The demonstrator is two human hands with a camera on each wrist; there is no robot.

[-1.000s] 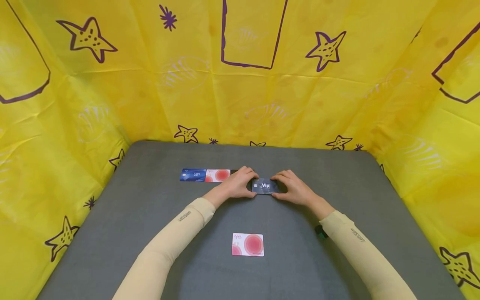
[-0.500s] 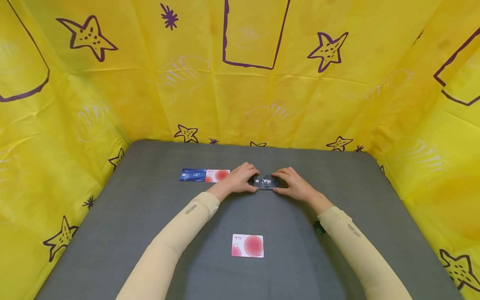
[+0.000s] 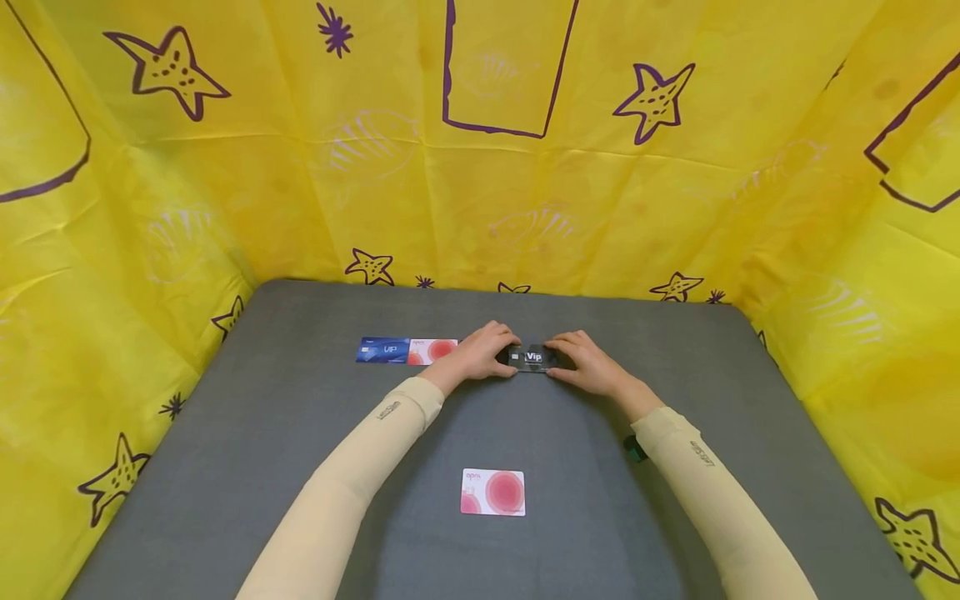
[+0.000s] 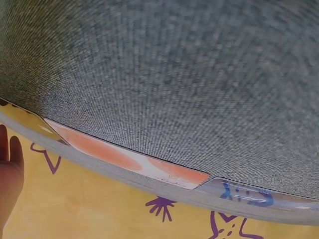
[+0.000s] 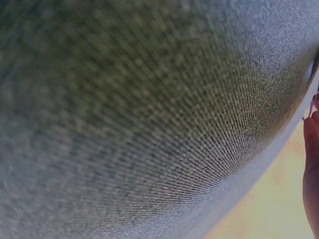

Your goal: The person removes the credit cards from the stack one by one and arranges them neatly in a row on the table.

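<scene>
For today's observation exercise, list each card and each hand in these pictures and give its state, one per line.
Black Vip card: face up, pinched at both ends.
Left hand: pinches the black card's left end.
Right hand: pinches its right end.
Blue VIP card: flat, face up, untouched.
Far pink card: flat beside the blue one.
Near pink card: flat, face up, alone.

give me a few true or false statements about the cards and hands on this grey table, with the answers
1. Both hands grip the dark Vip card, the left hand at one end and the right hand at the other. True.
2. A blue card lies at the far left of the row on the table. True.
3. The pink-and-white card nearest the person is under the right hand. False: it lies alone, apart from both hands.
4. The blue card lies far apart from any other card. False: a pink-and-white card lies right beside it.
5. The walls are plain white. False: a yellow sheet with purple stars.
</scene>
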